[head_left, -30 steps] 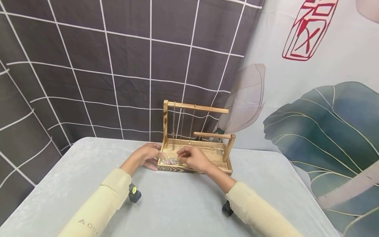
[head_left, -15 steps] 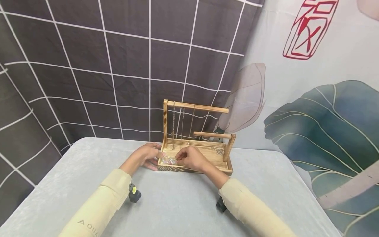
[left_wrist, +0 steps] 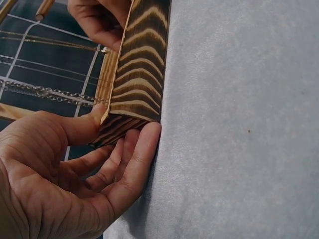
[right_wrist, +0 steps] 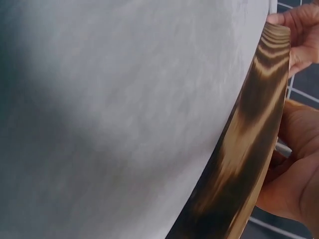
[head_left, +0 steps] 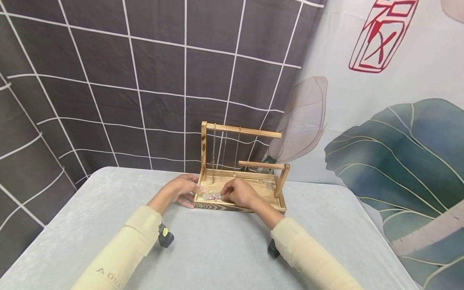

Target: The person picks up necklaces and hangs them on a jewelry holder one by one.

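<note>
I had the left hand [head_left: 181, 187] gripping the left end of the tray [head_left: 217, 206], its thumb over the rim and its fingers against the outer wall. The right hand [head_left: 240, 193] reached over the front wall, fingers curled; it seemed to pinch the right end of the beads [head_left: 211, 196], though its fingertips were mostly hidden from me. I saw a silvery bit [right_wrist: 284, 148] by its thumb. The beads lay in the tray's front left part, between both hands. Three chains [head_left: 214, 151] hung from the tall bar [head_left: 253, 131], and a loose chain [head_left: 268, 185] lay at the tray's right end, near the low bar [head_left: 261, 164]. The tray stood towards the back of the bench [head_left: 217, 249].
</note>
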Action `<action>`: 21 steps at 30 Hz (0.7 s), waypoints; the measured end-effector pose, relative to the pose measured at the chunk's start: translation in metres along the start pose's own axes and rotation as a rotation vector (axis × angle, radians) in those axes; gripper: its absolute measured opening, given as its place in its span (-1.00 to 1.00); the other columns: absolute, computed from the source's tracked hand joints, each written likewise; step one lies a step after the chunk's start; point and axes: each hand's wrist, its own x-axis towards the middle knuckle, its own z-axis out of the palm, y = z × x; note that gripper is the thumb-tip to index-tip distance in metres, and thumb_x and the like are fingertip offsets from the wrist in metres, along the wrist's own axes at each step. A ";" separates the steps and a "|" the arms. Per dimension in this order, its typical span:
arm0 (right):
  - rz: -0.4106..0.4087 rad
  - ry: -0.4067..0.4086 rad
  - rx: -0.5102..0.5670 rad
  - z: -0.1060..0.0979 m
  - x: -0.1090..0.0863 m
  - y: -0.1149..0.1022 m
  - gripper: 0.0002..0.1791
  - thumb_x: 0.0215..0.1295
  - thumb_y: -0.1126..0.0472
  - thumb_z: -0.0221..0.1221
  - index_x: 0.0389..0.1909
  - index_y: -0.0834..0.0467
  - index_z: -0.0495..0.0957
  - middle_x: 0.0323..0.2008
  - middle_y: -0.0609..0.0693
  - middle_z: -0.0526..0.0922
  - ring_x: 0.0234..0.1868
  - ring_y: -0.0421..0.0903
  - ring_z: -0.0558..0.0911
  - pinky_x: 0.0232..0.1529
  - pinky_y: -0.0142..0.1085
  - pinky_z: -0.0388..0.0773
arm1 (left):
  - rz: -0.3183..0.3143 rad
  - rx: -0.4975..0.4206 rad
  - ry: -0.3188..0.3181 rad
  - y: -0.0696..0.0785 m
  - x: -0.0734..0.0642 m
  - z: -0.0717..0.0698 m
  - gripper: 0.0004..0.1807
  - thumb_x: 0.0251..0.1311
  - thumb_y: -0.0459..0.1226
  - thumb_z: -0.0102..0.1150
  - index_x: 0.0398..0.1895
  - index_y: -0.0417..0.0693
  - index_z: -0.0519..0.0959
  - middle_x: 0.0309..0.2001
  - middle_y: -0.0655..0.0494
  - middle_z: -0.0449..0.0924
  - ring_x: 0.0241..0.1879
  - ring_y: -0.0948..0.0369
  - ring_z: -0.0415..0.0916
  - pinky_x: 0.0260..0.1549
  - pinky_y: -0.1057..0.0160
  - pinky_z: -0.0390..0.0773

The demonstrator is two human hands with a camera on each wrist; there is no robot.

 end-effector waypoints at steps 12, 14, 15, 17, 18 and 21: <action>-0.024 -0.003 0.014 -0.022 -0.006 0.053 -0.94 0.42 0.21 0.53 -0.25 0.11 0.88 -0.40 -0.10 0.86 -0.44 -0.23 0.68 -0.42 -0.38 0.71 | 0.000 0.014 0.002 0.002 0.002 0.000 -0.29 0.67 -0.26 0.22 0.73 -0.26 0.21 -0.02 -0.25 0.72 -0.01 -0.09 0.82 -0.14 0.01 1.01; 0.037 -0.007 0.028 -0.030 -0.014 0.041 -0.95 0.40 0.27 0.53 -0.24 0.19 0.88 -0.41 -0.05 0.85 -0.47 -0.21 0.71 -0.45 -0.39 0.72 | 0.003 0.016 0.002 0.002 0.002 0.000 -0.28 0.67 -0.26 0.22 0.73 -0.26 0.20 -0.01 -0.26 0.72 0.01 -0.11 0.82 -0.14 0.01 1.01; 0.070 -0.011 0.032 -0.034 -0.018 0.034 -0.94 0.39 0.30 0.53 -0.23 0.22 0.87 -0.40 -0.02 0.86 -0.46 -0.19 0.73 -0.43 -0.38 0.75 | 0.003 0.017 0.003 0.002 0.002 0.000 -0.28 0.67 -0.26 0.22 0.73 -0.26 0.20 0.00 -0.27 0.72 0.02 -0.12 0.82 -0.14 0.01 1.01; 0.092 -0.007 0.020 -0.035 -0.019 0.032 -0.93 0.38 0.32 0.53 -0.19 0.23 0.86 -0.37 0.00 0.86 -0.42 -0.17 0.75 -0.39 -0.38 0.77 | 0.005 0.018 0.005 0.001 0.002 0.000 -0.29 0.67 -0.26 0.22 0.73 -0.26 0.21 0.02 -0.28 0.72 0.04 -0.13 0.81 -0.14 0.01 1.01; 0.098 -0.008 0.008 -0.035 -0.020 0.031 -0.92 0.37 0.32 0.54 -0.17 0.22 0.86 -0.34 0.00 0.86 -0.38 -0.17 0.76 -0.34 -0.36 0.79 | 0.006 0.018 0.005 0.001 0.002 0.000 -0.29 0.67 -0.26 0.22 0.72 -0.26 0.21 0.03 -0.29 0.72 0.05 -0.14 0.81 -0.14 0.01 1.01; 0.080 -0.016 -0.035 -0.034 -0.020 0.027 -0.87 0.38 0.27 0.55 -0.11 0.13 0.87 -0.21 -0.03 0.88 -0.20 -0.16 0.80 -0.09 -0.25 0.87 | 0.006 0.020 0.002 0.001 0.001 0.000 -0.29 0.68 -0.26 0.22 0.72 -0.25 0.21 0.05 -0.31 0.73 0.08 -0.16 0.81 -0.15 0.03 1.01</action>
